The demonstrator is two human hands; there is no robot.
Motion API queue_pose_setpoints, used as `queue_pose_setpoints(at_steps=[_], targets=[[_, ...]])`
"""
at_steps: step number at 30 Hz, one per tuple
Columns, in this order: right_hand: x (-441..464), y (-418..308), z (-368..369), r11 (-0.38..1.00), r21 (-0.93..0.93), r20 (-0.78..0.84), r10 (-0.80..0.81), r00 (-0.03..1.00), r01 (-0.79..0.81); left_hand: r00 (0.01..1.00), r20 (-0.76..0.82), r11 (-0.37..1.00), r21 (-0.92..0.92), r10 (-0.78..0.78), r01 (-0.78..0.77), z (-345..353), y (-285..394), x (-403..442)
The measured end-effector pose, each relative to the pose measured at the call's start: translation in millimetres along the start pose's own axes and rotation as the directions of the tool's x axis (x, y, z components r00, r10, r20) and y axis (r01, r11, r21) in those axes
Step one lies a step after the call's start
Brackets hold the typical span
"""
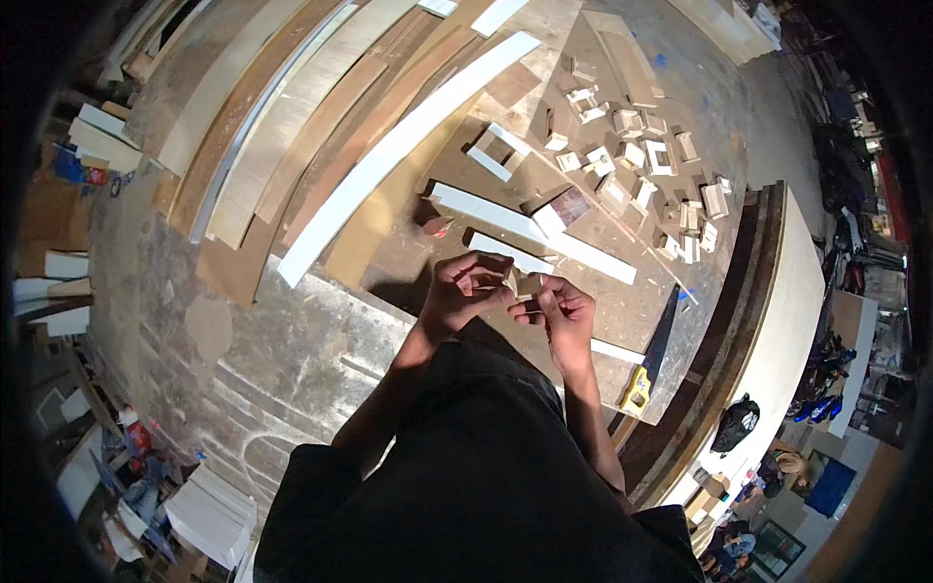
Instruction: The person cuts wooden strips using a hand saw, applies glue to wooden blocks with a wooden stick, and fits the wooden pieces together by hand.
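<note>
Both hands meet over the near edge of the work table, around a small wooden piece [526,284] that looks like light, thin board. My left hand [465,290] pinches its left side, fingers curled. With thumb and fingertips, my right hand [564,309] grips the right side. Fingers cover part of the piece, so its full shape is hidden. Just beyond the hands lies a short white strip [507,251], and past it a longer white strip [544,233]. A small reddish object [437,226] sits left of these strips.
Several small wooden blocks and frames [630,155] are scattered over the table's far right. A handsaw with a yellow handle [637,391] lies near the right edge. Long boards [321,126] stretch along the left, beside a long white strip [408,146]. People [734,544] sit at lower right.
</note>
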State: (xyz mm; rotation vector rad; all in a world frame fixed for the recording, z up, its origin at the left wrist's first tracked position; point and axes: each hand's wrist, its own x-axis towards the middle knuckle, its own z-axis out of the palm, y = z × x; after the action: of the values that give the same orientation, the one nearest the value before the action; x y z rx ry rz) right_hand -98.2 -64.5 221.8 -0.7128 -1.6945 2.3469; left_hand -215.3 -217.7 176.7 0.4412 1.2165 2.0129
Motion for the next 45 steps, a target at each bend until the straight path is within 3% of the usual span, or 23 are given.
queue_pose_setpoints(at_steps=[11, 13, 17, 22, 31, 34, 45], targets=[[-3.1, -8.7, -1.3, 1.000, 0.028, -0.033, 0.012, 0.999, -0.011, 0.999, -0.046, 0.995, -0.099, 0.016, -0.020, 13.4, -0.4, -3.9], [-2.9, -9.6, -3.8, 0.999, 0.035, -0.051, 0.014, 0.999, -0.012, 1.000, 0.011, 1.000, 0.003, -0.008, 0.008, 15.8, 5.1, -2.4], [-3.6, -13.6, -8.6, 0.999, 0.040, -0.100, 0.011, 0.995, -0.007, 0.998, 0.023, 0.996, -0.062, -0.057, 0.058, 22.9, 8.5, 2.4], [-3.2, -16.2, -11.0, 1.000, -0.005, -0.120, 0.002, 0.993, -0.003, 0.993, 0.111, 0.999, 0.018, -0.031, 0.029, 28.7, 17.4, 10.3], [-1.8, -17.3, -17.8, 0.997, 0.073, -0.066, -0.001, 0.998, 0.006, 0.982, 0.158, 0.987, 0.134, -0.106, 0.085, 26.3, 27.6, 18.4], [-1.8, -21.9, -16.8, 0.997, 0.072, -0.034, 0.018, 0.999, -0.015, 0.992, 0.121, 0.995, 0.095, -0.021, 0.010, 24.4, 28.8, 18.4], [-3.4, -35.6, -7.9, 0.998, 0.059, 0.009, -0.022, 1.000, 0.022, 0.995, 0.096, 0.998, 0.059, -0.033, 0.027, 25.3, 27.3, 9.2]])
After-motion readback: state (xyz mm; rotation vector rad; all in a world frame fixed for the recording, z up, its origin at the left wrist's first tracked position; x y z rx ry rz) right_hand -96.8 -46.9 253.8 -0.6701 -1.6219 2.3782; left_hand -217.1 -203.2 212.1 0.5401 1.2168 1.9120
